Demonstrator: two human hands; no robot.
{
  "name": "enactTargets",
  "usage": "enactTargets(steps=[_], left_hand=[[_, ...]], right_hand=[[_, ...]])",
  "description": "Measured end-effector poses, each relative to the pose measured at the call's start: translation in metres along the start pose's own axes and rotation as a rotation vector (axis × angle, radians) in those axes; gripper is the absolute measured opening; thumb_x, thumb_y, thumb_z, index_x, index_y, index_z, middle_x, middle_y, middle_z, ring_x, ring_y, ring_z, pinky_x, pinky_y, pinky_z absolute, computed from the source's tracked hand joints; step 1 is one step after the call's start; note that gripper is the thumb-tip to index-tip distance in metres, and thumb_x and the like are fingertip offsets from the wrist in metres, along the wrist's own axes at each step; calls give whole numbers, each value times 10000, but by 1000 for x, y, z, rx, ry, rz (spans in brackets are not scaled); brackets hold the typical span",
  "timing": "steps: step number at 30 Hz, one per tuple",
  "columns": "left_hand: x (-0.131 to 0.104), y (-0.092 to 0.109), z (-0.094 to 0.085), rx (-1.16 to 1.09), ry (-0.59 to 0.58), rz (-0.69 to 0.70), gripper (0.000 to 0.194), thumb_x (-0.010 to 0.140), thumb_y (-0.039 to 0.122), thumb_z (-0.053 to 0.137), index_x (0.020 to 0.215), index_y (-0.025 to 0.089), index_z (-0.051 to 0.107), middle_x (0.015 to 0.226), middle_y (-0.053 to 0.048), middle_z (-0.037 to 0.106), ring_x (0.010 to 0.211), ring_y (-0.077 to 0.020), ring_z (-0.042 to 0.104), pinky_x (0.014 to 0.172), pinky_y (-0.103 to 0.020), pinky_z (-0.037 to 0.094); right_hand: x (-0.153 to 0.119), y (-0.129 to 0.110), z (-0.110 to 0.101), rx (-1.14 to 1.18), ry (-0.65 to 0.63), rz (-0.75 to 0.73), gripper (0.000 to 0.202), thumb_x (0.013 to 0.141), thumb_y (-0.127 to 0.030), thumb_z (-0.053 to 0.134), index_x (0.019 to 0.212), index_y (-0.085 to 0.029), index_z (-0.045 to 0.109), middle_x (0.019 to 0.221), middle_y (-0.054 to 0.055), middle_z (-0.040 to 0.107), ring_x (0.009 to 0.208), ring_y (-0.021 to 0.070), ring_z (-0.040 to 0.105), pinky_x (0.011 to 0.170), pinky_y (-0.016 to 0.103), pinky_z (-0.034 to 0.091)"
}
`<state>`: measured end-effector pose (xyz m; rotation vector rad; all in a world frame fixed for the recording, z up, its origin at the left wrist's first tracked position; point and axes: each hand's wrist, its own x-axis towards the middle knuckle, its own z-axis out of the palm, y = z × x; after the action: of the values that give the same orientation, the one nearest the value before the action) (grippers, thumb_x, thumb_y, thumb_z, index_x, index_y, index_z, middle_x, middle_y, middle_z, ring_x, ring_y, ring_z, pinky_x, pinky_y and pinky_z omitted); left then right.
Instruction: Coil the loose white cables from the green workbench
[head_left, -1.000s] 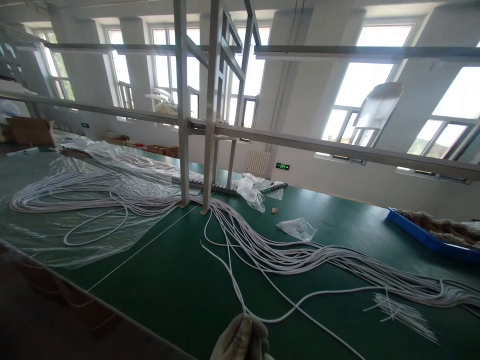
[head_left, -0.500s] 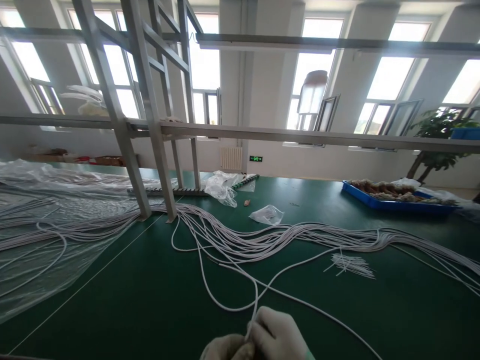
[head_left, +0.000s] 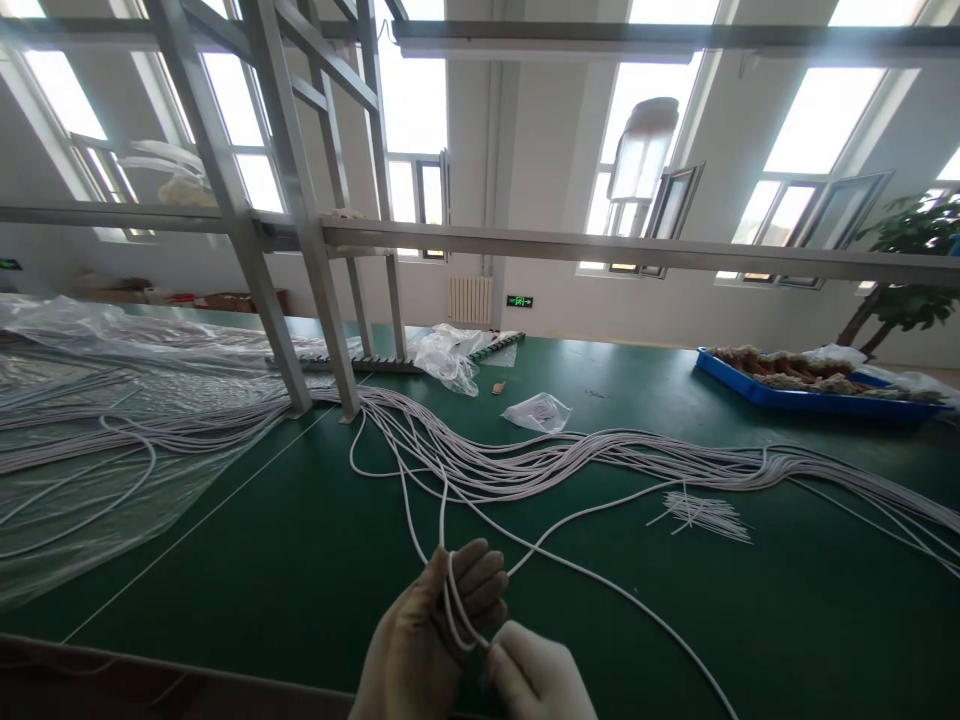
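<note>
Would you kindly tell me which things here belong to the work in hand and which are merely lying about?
In hand:
- left hand, white cable looped around its fingers
- right hand, pinching that cable
- bundle of white cables on the green table

Lying about:
- blue tray
- small plastic bag
- short cut pieces
- plastic sheet

Taking the cable bundle (head_left: 570, 462) as landmark: it runs across the green table (head_left: 262, 560) from the frame posts (head_left: 315, 300) on the left to the right edge, barring any low pass across it. On its near side the bare table lies open to the left, crossed only by loose single cables (head_left: 600, 585). Short cut pieces (head_left: 705, 515) lie just below it to the right. Behind it sit a small plastic bag (head_left: 536, 412) and a blue tray (head_left: 810, 398). Left of it, plastic sheeting (head_left: 97, 480) covers the table.
</note>
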<state>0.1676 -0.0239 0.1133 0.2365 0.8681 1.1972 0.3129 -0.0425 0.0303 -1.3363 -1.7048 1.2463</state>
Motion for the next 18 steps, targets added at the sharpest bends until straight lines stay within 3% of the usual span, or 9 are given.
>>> enactTargets(steps=[2, 5, 8, 10, 12, 14, 16, 18], left_hand=[[1, 6, -2, -33, 42, -9, 289, 1002, 271, 558, 907, 87, 759, 677, -41, 708, 597, -145, 697, 595, -264, 547], [-5, 11, -6, 49, -1, -23, 366, 996, 357, 567, 900, 56, 751, 562, -11, 632, 447, -135, 605, 454, -244, 472], [-17, 9, -7, 354, -189, -64, 453, 971, 471, 573, 858, 69, 748, 591, -74, 700, 480, -199, 659, 481, -287, 507], [-23, 7, -6, 494, -259, -126, 372, 939, 432, 633, 865, 92, 763, 703, -118, 761, 615, -245, 725, 597, -324, 563], [-26, 4, -7, 562, -196, -101, 181, 831, 309, 780, 899, 142, 793, 881, -124, 797, 785, -271, 743, 716, -341, 583], [-24, 3, -8, 561, -61, 28, 199, 718, 181, 863, 909, 194, 811, 1006, -102, 798, 908, -277, 724, 789, -324, 578], [-19, 3, -8, 428, 9, 84, 213, 752, 162, 832, 962, 186, 807, 1058, -110, 798, 986, -284, 718, 866, -332, 568], [-13, 6, -5, 165, 13, 18, 196, 888, 228, 708, 1020, 103, 780, 1018, -166, 800, 956, -284, 740, 901, -375, 568]], right_hand=[[4, -2, -16, -29, -28, 88, 282, 932, -411, 529, 763, -199, 608, 720, 9, 630, 690, 176, 572, 633, 275, 420], [15, -15, -41, -73, 55, 148, 234, 896, -362, 597, 730, -201, 638, 680, -12, 629, 669, 173, 582, 640, 279, 445], [28, -34, -57, -115, 123, 121, 234, 893, -356, 617, 707, -214, 623, 659, -21, 615, 645, 176, 575, 629, 289, 453], [31, -47, -59, -122, 130, 93, 250, 914, -385, 600, 720, -227, 608, 679, -20, 612, 659, 178, 579, 628, 289, 460], [26, -58, -53, -114, 130, 60, 279, 948, -430, 554, 751, -238, 601, 709, -8, 623, 668, 184, 593, 625, 291, 476], [16, -63, -38, -97, 123, 15, 303, 986, -441, 474, 803, -244, 615, 756, 19, 652, 677, 195, 617, 624, 300, 498], [2, -59, -19, -116, 125, -52, 336, 1015, -417, 406, 839, -241, 632, 799, 45, 675, 702, 203, 637, 640, 305, 500], [-8, -46, -3, -175, 124, -114, 361, 1027, -388, 385, 807, -233, 626, 783, 49, 673, 706, 197, 632, 640, 293, 465]])
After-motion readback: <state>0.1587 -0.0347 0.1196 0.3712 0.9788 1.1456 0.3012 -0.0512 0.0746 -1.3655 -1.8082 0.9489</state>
